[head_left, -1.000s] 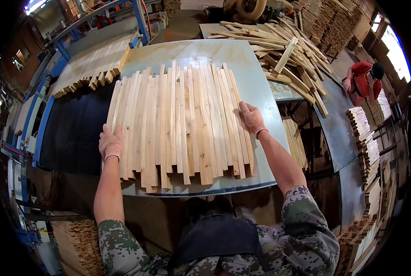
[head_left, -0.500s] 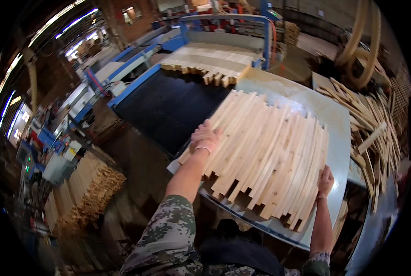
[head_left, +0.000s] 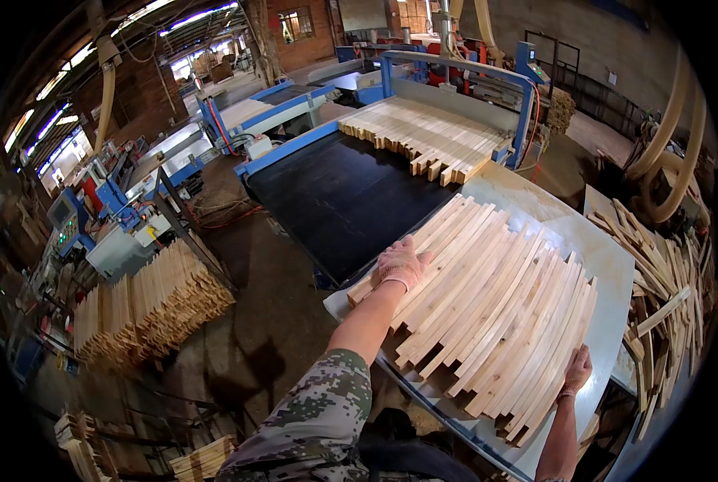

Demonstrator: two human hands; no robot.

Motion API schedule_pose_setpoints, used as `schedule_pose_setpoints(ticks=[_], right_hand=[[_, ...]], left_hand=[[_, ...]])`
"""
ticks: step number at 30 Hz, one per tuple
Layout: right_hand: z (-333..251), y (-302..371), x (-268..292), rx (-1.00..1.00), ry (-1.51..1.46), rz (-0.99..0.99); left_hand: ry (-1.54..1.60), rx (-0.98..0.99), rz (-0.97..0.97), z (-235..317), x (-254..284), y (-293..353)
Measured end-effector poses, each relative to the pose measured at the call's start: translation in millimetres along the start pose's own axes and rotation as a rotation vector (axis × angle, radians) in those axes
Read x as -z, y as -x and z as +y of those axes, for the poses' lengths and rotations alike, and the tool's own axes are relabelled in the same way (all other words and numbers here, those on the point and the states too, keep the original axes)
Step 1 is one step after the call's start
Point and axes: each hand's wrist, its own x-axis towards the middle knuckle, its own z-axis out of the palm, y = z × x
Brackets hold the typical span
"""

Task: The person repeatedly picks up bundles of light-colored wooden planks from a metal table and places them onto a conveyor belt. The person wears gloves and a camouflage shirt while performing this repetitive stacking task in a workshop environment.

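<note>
A row of pale wooden strips (head_left: 495, 309) lies side by side, with uneven ends, on a smooth grey metal table (head_left: 596, 241). My left hand (head_left: 404, 265), in a thin pale glove, is closed over the row's left edge. At the near right corner, my right hand (head_left: 577, 370) is curled against the outermost strip; its fingertips are partly hidden. Left of the table stretches a black conveyor belt (head_left: 335, 193). Across its far end, a second row of strips (head_left: 431, 136) lies just before a blue machine frame (head_left: 459, 60).
Loose offcuts (head_left: 664, 297) are heaped to the right of the table. Left of me stands a large stack of strips (head_left: 150, 301) beside a machine with a control panel (head_left: 68, 221). Thick hoses (head_left: 680, 153) hang at the far right.
The head view has swung, so table, strips and hands appear farther right and lower. Both hands stay on opposite sides of the row; the strips still lie beside the belt.
</note>
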Motion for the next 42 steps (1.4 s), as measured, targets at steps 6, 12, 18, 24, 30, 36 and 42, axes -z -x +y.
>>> schedule_pose_setpoints(ticks=[6,12,18,24,30,36,42], right_hand=[[-5.0,6.3,-11.8,-0.003,-0.034,0.069],[13.0,-5.3,8.7,-0.015,-0.064,0.003],[-3.1,5.9,-3.2,-0.029,-0.065,0.009],[5.0,3.1,-6.3,0.006,-0.036,0.028],[31.0,-15.9,19.1,0.009,0.055,-0.006],[-4.0,5.0,-6.6,-0.035,0.052,-0.017],[-10.7,9.7,-4.4,-0.056,0.050,0.019]], left_hand=[[0.003,0.015,-0.003,0.0,-2.0,-1.3],[0.004,0.008,-0.031,2.8,5.8,2.9],[0.040,0.030,-0.083,2.4,17.3,11.4],[0.036,0.030,-0.076,-2.3,14.8,8.3],[0.000,0.025,-0.075,5.6,9.0,0.7],[0.074,0.034,0.002,-8.2,-4.3,-1.6],[0.038,0.011,0.037,-0.4,2.5,4.9]])
